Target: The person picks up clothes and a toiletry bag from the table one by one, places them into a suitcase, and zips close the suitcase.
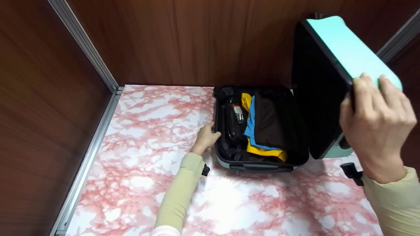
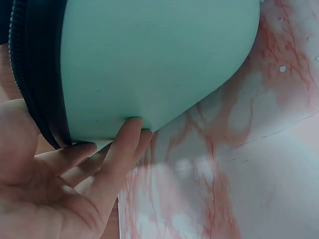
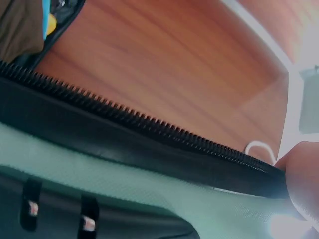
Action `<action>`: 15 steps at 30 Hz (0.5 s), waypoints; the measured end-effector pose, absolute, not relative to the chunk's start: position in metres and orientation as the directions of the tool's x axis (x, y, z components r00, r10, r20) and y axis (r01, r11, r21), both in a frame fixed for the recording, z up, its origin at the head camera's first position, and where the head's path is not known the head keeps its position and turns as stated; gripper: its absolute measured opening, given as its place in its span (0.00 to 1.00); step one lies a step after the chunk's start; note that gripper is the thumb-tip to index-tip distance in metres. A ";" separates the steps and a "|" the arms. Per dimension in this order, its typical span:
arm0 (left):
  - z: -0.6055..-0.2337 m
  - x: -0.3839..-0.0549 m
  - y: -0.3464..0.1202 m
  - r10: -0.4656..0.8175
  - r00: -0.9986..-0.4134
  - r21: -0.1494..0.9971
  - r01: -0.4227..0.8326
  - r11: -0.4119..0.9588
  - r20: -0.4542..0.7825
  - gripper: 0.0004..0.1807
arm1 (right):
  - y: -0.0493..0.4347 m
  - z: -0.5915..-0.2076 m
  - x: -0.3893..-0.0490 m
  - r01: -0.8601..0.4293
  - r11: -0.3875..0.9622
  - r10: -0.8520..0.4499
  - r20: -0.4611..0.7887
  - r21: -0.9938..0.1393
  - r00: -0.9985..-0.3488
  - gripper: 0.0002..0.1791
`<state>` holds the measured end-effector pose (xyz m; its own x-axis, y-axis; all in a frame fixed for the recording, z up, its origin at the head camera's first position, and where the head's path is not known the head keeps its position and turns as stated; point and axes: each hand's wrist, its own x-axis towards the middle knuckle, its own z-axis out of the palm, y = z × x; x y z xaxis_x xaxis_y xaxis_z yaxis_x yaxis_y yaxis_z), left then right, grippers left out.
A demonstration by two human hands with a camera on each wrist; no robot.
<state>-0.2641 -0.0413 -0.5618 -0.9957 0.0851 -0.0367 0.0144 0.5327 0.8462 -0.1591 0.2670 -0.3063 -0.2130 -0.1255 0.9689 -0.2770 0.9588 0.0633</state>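
Note:
A mint-green suitcase [image 1: 223,163] lies opened out on a marbled surface, its lid [image 1: 354,49] tilted up at the right. My right hand [image 1: 377,114] grips the raised lid by its outer edge, the fingers over the green side. At the left side of the suitcase base, my left hand [image 1: 207,137] holds the rim, thumb over the edge. Its fingertips touch the green shell [image 2: 159,59] in the left wrist view. Inside the base are a folded dark brown cloth [image 1: 269,123], a blue cloth [image 1: 250,126], a yellow cloth [image 1: 264,151] and a black packet with a printed label [image 1: 238,114].
Brown wood-look panels [image 1: 183,42] stand behind and at both sides, with metal framing [image 1: 98,131] along the left. The pink and white marbled surface [image 1: 137,183] extends left and in front of the suitcase. A toothed zipper [image 3: 149,122] runs along the lid's edge.

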 end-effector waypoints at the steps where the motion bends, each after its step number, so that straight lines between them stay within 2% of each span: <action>1: -0.562 -0.265 -0.041 0.084 -0.996 0.846 0.012 0.533 -0.039 0.26 | 0.264 -0.307 -0.159 -0.289 0.954 -0.138 0.969 0.075 -0.204 0.15; 9: -0.562 -0.265 -0.042 0.089 -0.996 0.841 0.023 0.541 -0.030 0.23 | 0.245 -0.310 -0.155 -0.398 0.908 -0.236 0.946 0.134 -0.220 0.14; 15: -0.561 -0.264 -0.042 0.097 -0.995 0.846 0.036 0.533 -0.019 0.25 | 0.225 -0.317 -0.153 -0.454 0.871 -0.305 0.930 0.186 -0.205 0.13</action>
<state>-0.2636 -0.0419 -0.5614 -0.9951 0.0969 -0.0188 0.0359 0.5325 0.8457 -0.1535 0.2251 -0.3168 -0.2046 -0.3053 0.9300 -0.4543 0.8712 0.1861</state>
